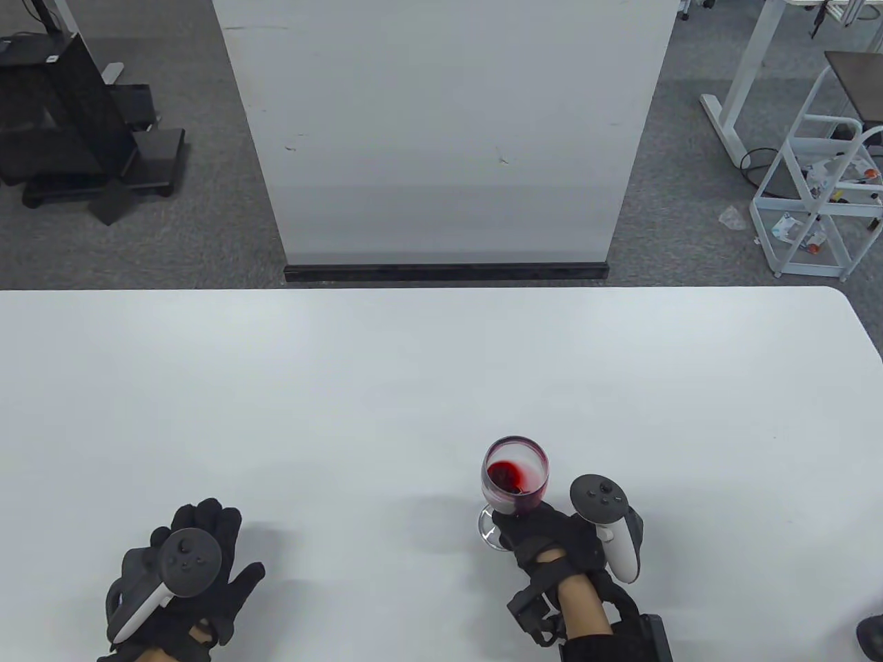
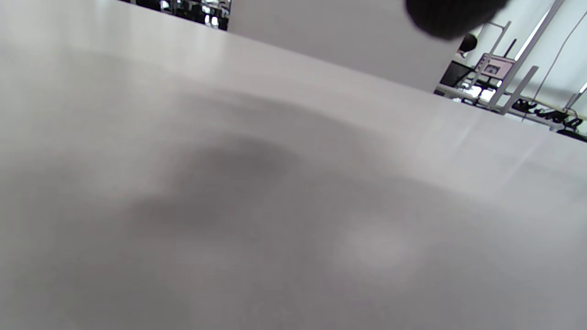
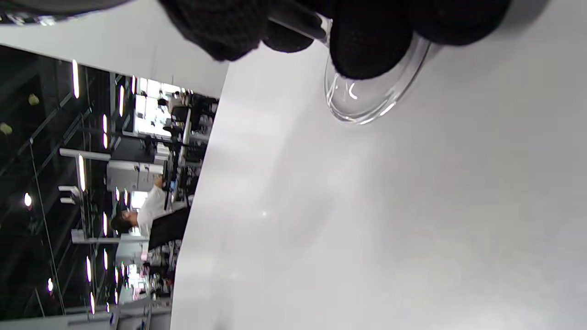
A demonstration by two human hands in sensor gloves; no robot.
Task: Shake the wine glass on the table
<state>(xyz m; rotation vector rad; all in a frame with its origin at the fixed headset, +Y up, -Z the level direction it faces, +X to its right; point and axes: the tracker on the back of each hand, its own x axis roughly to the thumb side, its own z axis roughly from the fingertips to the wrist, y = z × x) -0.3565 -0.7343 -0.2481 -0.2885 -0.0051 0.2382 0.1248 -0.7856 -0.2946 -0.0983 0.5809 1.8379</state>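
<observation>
A clear wine glass with a little red wine in its bowl stands near the front of the white table. My right hand grips its stem just under the bowl, and the foot shows to the left of my fingers. In the right wrist view my fingers cover the stem, and the round foot rests on or just above the table. My left hand lies palm down on the table at the front left, fingers spread, holding nothing. The left wrist view shows only a fingertip.
A white panel with a black base stands on the floor behind the table. A white wire rack is at the back right and black equipment at the back left. The table's right corner is rounded.
</observation>
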